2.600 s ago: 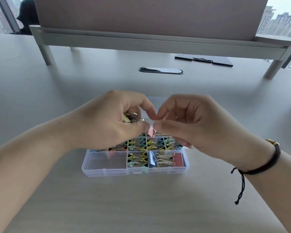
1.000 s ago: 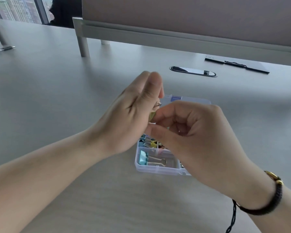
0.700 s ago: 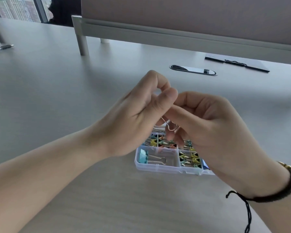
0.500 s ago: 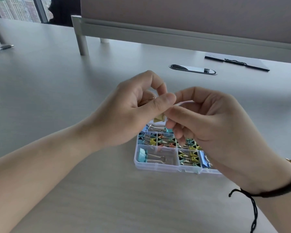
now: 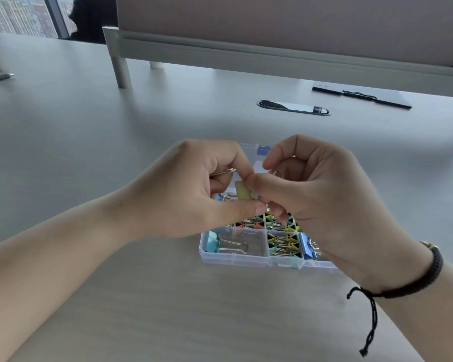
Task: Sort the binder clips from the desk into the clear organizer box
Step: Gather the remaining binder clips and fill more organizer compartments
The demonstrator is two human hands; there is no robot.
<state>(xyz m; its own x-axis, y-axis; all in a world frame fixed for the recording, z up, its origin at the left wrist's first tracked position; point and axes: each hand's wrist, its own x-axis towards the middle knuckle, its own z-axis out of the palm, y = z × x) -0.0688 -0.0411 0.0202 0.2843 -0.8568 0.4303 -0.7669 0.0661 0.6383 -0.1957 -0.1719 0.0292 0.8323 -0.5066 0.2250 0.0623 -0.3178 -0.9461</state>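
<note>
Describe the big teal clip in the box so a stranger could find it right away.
Start at the clear organizer box on the grey desk, below both hands. Look in its near-left compartment: the teal binder clip lies there alone, with long silver wire handles. It is much larger than the small mixed-colour clips packed beside it.

An office — long desk [image 5: 89,131] with divider panel [image 5: 285,24], cable grommet [image 5: 293,107], high-rise windows [image 5: 19,17].
</note>
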